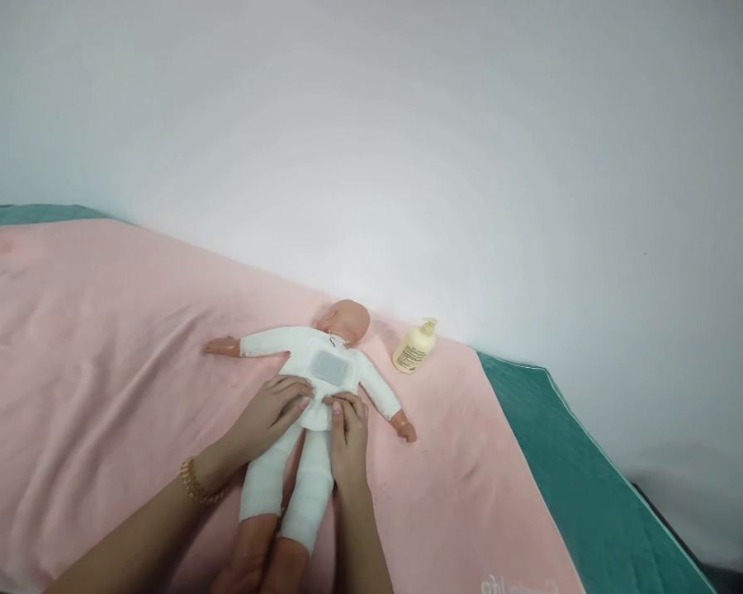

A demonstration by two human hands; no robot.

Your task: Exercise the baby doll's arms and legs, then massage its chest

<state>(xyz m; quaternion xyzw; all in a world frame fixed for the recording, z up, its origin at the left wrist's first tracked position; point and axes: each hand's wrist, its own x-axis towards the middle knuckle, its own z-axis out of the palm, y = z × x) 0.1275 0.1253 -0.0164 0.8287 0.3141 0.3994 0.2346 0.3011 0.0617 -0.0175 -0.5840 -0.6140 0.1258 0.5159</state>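
A baby doll in a white suit lies face down on a pink towel, head toward the wall, arms spread. A grey patch sits on its back. My left hand rests flat on the doll's lower back and hip, fingers together. My right hand lies beside it on the doll's right hip, fingertips touching the edge of the white top. Neither hand visibly grips anything. A gold bracelet circles my left wrist.
A cream pump bottle lies on the towel right of the doll's head. The towel covers a teal mattress, whose edge drops off at right. A plain white wall runs close behind.
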